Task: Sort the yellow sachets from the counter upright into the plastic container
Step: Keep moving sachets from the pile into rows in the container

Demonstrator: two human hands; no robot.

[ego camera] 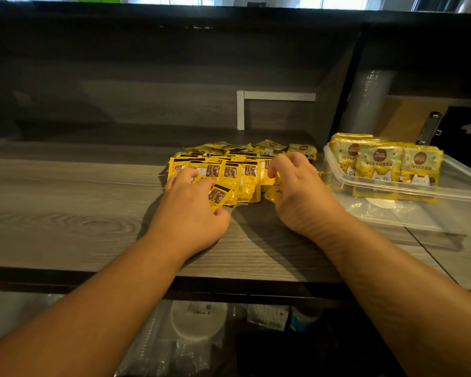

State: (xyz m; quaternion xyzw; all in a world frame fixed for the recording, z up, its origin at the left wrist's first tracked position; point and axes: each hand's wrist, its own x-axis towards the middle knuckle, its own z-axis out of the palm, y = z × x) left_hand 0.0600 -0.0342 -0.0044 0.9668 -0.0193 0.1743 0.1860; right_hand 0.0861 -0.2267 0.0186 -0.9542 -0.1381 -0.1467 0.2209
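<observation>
A heap of small yellow sachets (237, 170) with brown label panels lies on the grey wood counter (65, 208). My left hand (191, 213) reaches over the heap's near left side, fingers and thumb curled round one sachet (218, 195). My right hand (297, 191) sits at the heap's right edge, fingers curled onto the sachets there. To the right stands a clear plastic container (419, 186) with several yellow sachets (378, 161) upright at its far end.
A dark back wall with a white L-shaped strip (241, 110) rises behind the heap. A roll of plastic cups (365, 104) stands behind the container. Below the counter edge a shelf holds bagged lids (199, 319) and packets.
</observation>
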